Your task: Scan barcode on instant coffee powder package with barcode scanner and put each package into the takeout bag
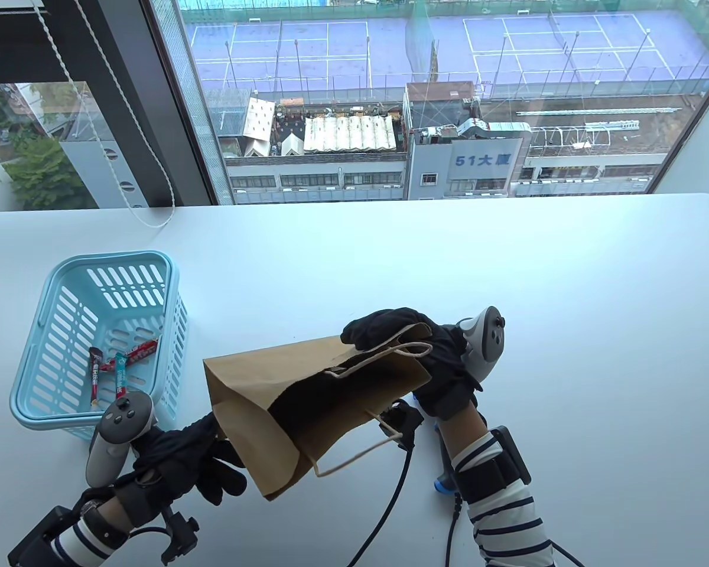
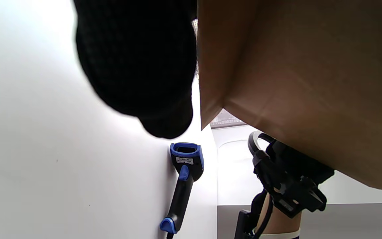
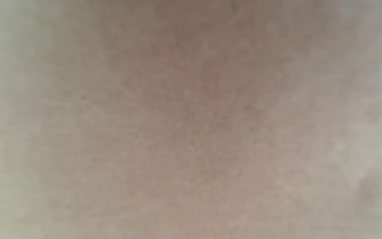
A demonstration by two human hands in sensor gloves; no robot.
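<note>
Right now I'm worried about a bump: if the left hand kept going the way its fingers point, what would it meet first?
Probably the paper bag: the left hand points right, its fingertips already at the bag's bottom end. Contact is unclear.

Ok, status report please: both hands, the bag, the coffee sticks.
Right hand grips takeout bag at its mouth, left hand holds its base. Bag off the table, tilted. Coffee sticks in blue basket. Scanner lies beneath the bag.

White tabletop by the window, pale blue basket stood at its left, blue-and-black barcode scanner lay flat nearer the front
</note>
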